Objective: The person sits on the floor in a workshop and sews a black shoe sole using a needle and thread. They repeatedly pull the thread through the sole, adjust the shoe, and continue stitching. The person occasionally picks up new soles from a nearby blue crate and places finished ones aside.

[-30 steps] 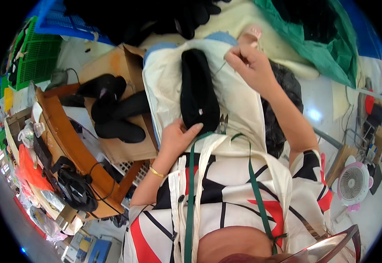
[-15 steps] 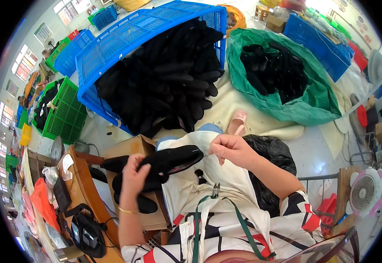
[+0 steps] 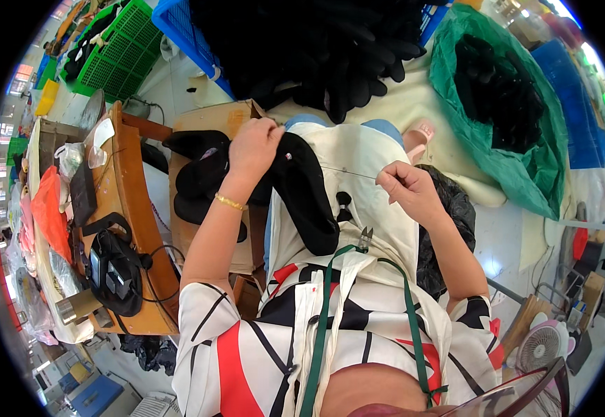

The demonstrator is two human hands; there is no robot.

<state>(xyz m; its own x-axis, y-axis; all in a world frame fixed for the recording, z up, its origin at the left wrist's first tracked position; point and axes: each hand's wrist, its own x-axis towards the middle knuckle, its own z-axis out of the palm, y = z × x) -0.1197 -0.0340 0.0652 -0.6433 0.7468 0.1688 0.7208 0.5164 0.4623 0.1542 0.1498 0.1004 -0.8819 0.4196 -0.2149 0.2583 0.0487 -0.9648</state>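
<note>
Diagonally, the black slipper (image 3: 311, 203) extends rightward from the left hand (image 3: 255, 154).

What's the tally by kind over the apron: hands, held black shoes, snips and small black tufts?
Hands: 2 (left hand, right hand)
Held black shoe: 1
Snips: 1
Small black tuft: 1
Total: 5

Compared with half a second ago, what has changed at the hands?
The black shoe, pointing right before, now points toward the body, left hand still holding it. The right hand is farther off, a thin thread stretched between. The snips stay on the apron.
</note>
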